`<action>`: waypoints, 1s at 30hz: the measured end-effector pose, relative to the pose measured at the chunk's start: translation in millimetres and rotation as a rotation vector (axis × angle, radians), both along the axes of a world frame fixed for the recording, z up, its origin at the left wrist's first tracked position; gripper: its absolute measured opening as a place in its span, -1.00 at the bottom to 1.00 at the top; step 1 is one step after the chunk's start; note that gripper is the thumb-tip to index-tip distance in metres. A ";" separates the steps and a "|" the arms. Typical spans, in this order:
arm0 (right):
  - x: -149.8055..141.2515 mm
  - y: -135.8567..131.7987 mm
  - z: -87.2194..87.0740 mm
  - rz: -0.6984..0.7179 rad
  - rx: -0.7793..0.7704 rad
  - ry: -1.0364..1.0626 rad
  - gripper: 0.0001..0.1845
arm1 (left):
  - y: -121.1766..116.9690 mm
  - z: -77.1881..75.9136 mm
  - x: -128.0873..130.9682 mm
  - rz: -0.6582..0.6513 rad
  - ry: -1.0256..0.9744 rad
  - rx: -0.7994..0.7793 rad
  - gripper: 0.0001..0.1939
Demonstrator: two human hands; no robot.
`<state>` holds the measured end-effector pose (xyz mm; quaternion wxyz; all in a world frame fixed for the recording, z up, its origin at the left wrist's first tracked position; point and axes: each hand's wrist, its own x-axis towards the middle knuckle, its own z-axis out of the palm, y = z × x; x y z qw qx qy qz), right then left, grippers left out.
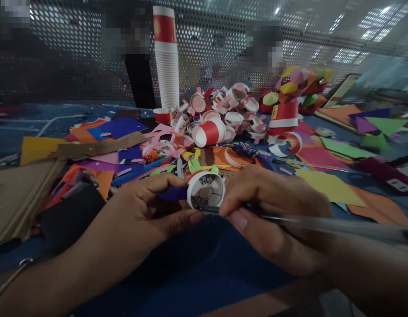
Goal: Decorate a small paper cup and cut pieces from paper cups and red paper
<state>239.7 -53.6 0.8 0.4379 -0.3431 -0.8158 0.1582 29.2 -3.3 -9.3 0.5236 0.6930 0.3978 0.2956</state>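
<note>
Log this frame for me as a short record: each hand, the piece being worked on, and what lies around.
Left hand: holds the cup piece between fingers and thumb
Right hand: grips a clear pen, its tip at the piece's lower edge
Cup piece: round, white inside, with dark drawn lines
Beyond the hands: a pile of cut cup pieces, a red-and-white cup lying on its side
Behind: tall stack of paper cups
Left side: folded brown paper
Right side: yellow sheet
</note>
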 end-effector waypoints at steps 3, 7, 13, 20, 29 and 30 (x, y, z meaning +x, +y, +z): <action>0.1 1.2 -0.5 -0.024 0.006 -0.001 -0.84 | -0.8 2.7 1.4 0.016 -0.020 0.030 -0.82; -0.4 2.9 -3.6 -0.004 0.057 0.016 -0.82 | -1.5 4.8 3.9 0.016 -0.024 0.061 -0.82; -0.7 2.7 -3.0 -0.036 0.055 0.002 -0.84 | -0.9 3.8 2.4 0.037 0.001 0.174 -0.81; -0.8 2.1 -0.8 -0.040 0.078 0.000 -0.81 | -1.8 2.1 1.9 -0.042 -0.103 0.017 -0.82; 1.0 0.0 0.7 -0.012 -0.020 0.008 -0.83 | -4.6 5.9 0.3 -0.033 -0.118 -0.100 -0.87; 1.0 0.2 0.5 -0.024 -0.024 0.006 -0.83 | -5.1 6.8 0.6 -0.033 -0.110 -0.109 -0.87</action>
